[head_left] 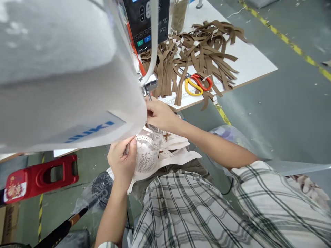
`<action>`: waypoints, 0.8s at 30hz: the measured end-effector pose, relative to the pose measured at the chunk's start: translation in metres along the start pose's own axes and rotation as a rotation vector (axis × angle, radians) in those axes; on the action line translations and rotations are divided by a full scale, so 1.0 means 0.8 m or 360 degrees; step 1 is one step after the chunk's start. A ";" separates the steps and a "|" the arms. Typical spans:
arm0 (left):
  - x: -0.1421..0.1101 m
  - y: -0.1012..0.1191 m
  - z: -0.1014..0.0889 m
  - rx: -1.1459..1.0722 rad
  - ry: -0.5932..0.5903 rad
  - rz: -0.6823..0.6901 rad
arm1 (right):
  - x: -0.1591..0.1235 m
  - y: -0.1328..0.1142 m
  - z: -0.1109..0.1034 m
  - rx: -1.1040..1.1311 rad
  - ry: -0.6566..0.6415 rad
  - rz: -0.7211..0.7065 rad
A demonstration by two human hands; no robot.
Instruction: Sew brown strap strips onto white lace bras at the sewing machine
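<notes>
A white lace bra [148, 156] hangs in front of my lap, below the head of a white sewing machine [77, 100]. My left hand [122, 155] pinches the edge of its lace cup between thumb and fingers. Up near the needle area, my right hand [162, 115] has its fingers curled by the machine head. Its fingertips are partly hidden behind the machine, so what they hold cannot be made out. A small brown bow [167, 136] shows on the bra.
Brown fabric strips [165, 72] with white tags lie piled on the white table [254, 65], with red and yellow scissors [193, 86] on them. A control panel [148, 24] stands behind the machine. A red plastic stool [38, 179] is at the left.
</notes>
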State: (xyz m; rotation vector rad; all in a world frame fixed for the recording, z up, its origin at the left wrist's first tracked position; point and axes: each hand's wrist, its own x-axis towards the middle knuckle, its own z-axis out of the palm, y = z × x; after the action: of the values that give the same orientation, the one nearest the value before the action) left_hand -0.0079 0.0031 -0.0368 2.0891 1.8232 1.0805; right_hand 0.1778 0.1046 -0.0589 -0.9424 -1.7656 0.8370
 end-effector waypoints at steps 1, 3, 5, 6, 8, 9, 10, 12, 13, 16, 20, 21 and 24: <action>0.000 0.000 0.000 -0.0011 0.0005 -0.0005 | 0.000 0.000 0.001 0.0003 0.0009 0.0003; 0.001 0.002 -0.001 -0.0039 0.0011 -0.0013 | 0.000 0.002 0.003 0.0008 0.0028 0.0002; 0.001 0.003 -0.001 -0.0044 0.0012 -0.0010 | 0.000 0.004 0.005 0.0018 0.0054 0.0001; 0.002 0.004 -0.001 -0.0036 0.0009 -0.0007 | 0.000 0.005 0.005 0.0026 0.0064 -0.0001; 0.003 0.005 -0.001 -0.0012 0.0012 0.0003 | -0.002 0.007 0.006 0.0056 0.0082 -0.0016; 0.003 0.005 -0.001 0.0001 0.0014 0.0005 | -0.004 0.007 0.006 0.0083 0.0098 -0.0013; 0.003 0.005 -0.001 0.0011 0.0016 0.0004 | -0.008 0.008 0.005 0.0123 0.0126 -0.0002; 0.004 0.006 -0.002 0.0029 0.0016 -0.0008 | -0.018 0.009 0.005 0.0231 0.0226 0.0056; 0.004 0.007 -0.002 0.0035 0.0009 -0.0019 | -0.025 0.009 0.004 0.0292 0.0286 0.0095; 0.004 0.008 -0.002 0.0026 -0.0001 -0.0065 | -0.048 0.012 0.005 0.0440 0.0389 0.0241; 0.003 0.008 -0.003 -0.0010 -0.0001 -0.0117 | -0.077 0.013 0.006 0.0539 0.0313 0.0439; 0.003 0.008 -0.004 -0.0011 -0.0004 -0.0130 | -0.083 0.012 0.006 0.0560 0.0289 0.0462; 0.004 0.011 -0.004 -0.0010 -0.0009 -0.0162 | -0.094 0.012 0.006 0.0617 0.0234 0.0474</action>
State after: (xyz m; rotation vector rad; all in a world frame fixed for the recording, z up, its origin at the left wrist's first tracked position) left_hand -0.0032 0.0029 -0.0282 1.9698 1.8981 1.0524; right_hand 0.1957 0.0427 -0.0992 -0.9868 -1.2914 1.2161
